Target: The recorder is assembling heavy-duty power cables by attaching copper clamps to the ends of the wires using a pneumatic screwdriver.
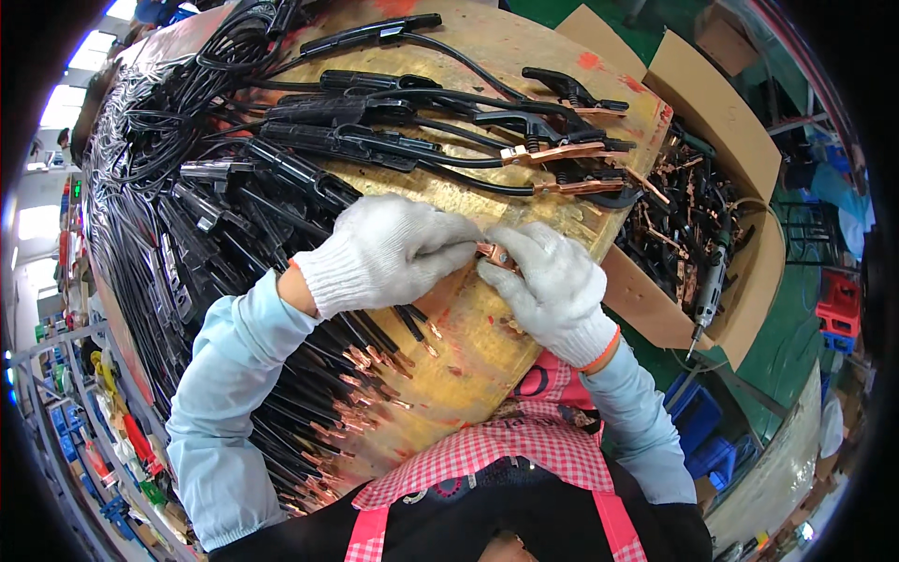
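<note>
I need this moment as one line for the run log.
left hand: gloved, pinching copper fitting | right hand: gloved, pinching same fitting | table: black-handled copper clamps, copper-tipped black cables | right of table: cardboard box

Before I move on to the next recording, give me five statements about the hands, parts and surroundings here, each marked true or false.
1. The left hand is bare. False: it wears a white knit glove.
2. The right hand and the left meet at a small copper fitting. True.
3. The open cardboard box is to the person's left. False: it is to the right, beside the table.
4. Black cables with bare copper ends lie on the table. True.
5. The apron is plain green. False: it has a pink-and-white check.
</note>
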Tool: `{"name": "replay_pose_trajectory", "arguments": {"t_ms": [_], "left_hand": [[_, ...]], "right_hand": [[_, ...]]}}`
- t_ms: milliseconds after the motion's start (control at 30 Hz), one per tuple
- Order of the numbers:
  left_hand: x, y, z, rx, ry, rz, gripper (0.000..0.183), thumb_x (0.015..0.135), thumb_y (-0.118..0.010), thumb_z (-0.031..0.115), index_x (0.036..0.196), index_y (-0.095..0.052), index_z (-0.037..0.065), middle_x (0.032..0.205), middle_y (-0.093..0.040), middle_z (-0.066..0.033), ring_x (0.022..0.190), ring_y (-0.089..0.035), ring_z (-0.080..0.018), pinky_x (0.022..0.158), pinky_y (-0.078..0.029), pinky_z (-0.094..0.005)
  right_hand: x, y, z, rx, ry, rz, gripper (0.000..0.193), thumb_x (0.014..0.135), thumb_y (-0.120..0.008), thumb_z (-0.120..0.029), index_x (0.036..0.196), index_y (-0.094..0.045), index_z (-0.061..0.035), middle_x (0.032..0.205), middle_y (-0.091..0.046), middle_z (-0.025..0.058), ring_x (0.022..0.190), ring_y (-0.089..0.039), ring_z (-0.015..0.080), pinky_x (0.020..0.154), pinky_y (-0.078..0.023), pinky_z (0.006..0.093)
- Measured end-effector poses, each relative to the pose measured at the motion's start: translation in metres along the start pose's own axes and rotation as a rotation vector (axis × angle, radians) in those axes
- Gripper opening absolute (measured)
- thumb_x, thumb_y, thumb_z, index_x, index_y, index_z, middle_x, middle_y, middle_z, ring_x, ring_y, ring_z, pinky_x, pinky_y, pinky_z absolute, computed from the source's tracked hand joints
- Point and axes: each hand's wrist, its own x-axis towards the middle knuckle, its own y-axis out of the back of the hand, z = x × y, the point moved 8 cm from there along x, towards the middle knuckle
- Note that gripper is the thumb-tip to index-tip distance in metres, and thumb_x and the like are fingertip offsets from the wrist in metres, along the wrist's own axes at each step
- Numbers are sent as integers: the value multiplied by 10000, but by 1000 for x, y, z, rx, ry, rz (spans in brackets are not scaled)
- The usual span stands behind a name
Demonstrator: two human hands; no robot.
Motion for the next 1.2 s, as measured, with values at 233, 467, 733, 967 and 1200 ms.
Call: {"name": "replay_pose_trajectory", "arguments": {"t_ms": [233,467,733,967,1200], "left_hand": [[1,-9,-11,-131,155,-164,232,902,-669,245,1021,-747,62,826,-710,-160,753,-705,-316,682,-553,-381],[3,-13,-19,-239,398,-308,229,914,-646,256,994,-743,65,823,-709,-160,751,-705,-293,690,-548,-369],[-4,4,-8,151,49,-35,234,859,-705,270,1033,-724,115,767,-677,-113,713,-674,-327,637,-520,-423],[-5,-4,0,287,0,-102,237,819,-699,203,1039,-696,114,728,-666,-89,683,-661,-333,585,-495,-439],[-2,-9,-1,282,46,-166,129,757,-697,185,864,-677,116,715,-667,-102,678,-659,-346,576,-496,-451]], "right_hand": [[10,-2,-7,-149,113,-139,295,866,-699,-286,1081,-630,-95,840,-609,69,799,-656,297,663,-526,425],[21,-17,-3,-53,300,-239,300,849,-704,-294,1066,-622,-104,848,-610,64,772,-665,293,627,-537,425],[23,-15,3,-78,266,-146,305,892,-680,-338,1074,-634,-98,890,-628,83,756,-669,287,634,-542,409],[25,-20,0,-43,306,-186,278,940,-634,-347,1053,-623,-92,872,-616,92,765,-679,284,652,-550,409],[26,-32,0,1,308,-231,259,937,-636,-337,1025,-607,-96,877,-624,103,759,-677,309,655,-549,430]]}}
